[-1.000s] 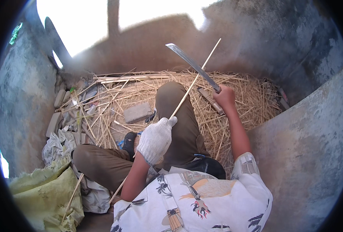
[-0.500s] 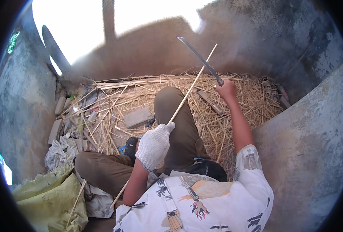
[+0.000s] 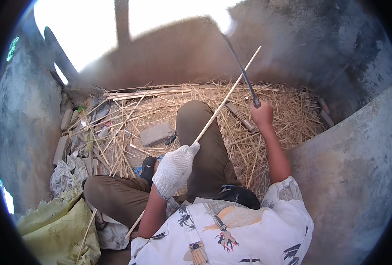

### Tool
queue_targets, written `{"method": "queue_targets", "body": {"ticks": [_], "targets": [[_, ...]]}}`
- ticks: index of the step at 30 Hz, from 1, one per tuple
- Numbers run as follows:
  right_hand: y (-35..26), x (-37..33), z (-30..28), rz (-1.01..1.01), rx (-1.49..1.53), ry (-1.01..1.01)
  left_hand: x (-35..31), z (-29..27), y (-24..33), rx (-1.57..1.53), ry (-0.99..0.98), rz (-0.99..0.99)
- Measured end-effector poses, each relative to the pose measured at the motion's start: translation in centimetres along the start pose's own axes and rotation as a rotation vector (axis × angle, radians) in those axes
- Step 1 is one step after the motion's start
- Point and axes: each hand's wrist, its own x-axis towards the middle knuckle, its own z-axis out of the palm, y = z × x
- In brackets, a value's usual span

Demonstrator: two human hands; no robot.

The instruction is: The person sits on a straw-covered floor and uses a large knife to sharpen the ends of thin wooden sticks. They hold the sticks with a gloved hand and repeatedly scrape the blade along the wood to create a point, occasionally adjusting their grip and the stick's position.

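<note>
From my remote seat I had a cramped enclosure in view: a mottled grey left wall (image 3: 26,119), a brown-stained back wall (image 3: 178,53) beneath a bright opening (image 3: 76,31), and a patchy grey right wall (image 3: 346,163). Loose straw-like strips (image 3: 288,117) covered much of the floor, densest on the right, and a grey brick (image 3: 156,134) lay on barer ground left of the wearer's raised knee (image 3: 196,119). Stones (image 3: 66,119) sat along the left wall's foot, with crumpled whitish plastic (image 3: 65,176) and a yellow-green sack (image 3: 56,232) nearer me. The left hand (image 3: 175,170), in a white knitted glove, had its fingers closed round a thin pale stick (image 3: 220,108), which slanted up and rightward over the knee. The bare right hand (image 3: 262,114) had its fingers wrapped round the handle of a long dark blade (image 3: 238,62). Blade and stick crossed in my view; I could not tell whether they touched. A ribbed brown object (image 3: 241,117) lay on the strips beside the right hand.
</note>
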Motion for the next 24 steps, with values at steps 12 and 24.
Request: {"method": "queue_targets", "body": {"ticks": [12, 24], "targets": [[-0.8, -5.6, -1.0, -0.341, -0.057, -0.004, 0.4, 0.0, -0.1, 0.077, -0.074, 0.005], [-1.1, -6.3, -0.2, -0.454, 0.013, 0.106, 0.2, 0.9, -0.8, 0.028, -0.026, -0.001]]}}
